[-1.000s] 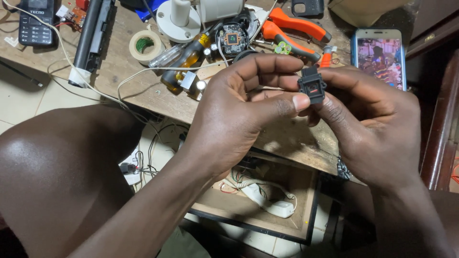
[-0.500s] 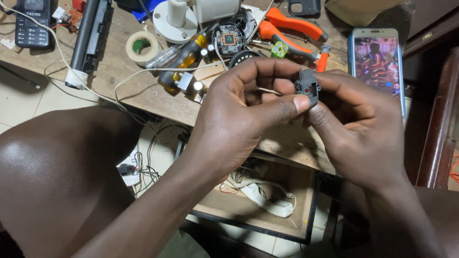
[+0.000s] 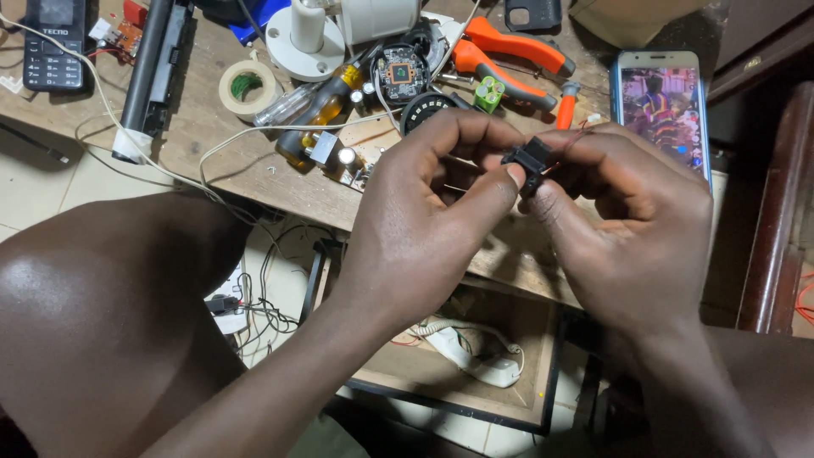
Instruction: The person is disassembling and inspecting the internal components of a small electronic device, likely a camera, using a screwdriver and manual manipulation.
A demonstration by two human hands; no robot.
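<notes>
A small black plastic part [image 3: 529,161] with thin red wires is pinched between the fingertips of both hands above the wooden bench [image 3: 203,140]. My left hand [image 3: 428,212] grips it from the left with thumb and forefinger. My right hand [image 3: 632,225] holds it from the right, fingers curled round it. Most of the part is hidden by my fingers.
Behind the hands lie a round circuit board [image 3: 400,72], orange-handled pliers [image 3: 509,53], a lit smartphone [image 3: 660,102], a yellow-handled screwdriver [image 3: 326,110], a tape roll [image 3: 246,86], a long black bar [image 3: 157,68], a keypad phone [image 3: 52,42] and white cables. My bare knee [image 3: 110,322] is at lower left.
Both hands have stayed together on the black part, shifting slightly left in view and turning it a little between the fingertips.
</notes>
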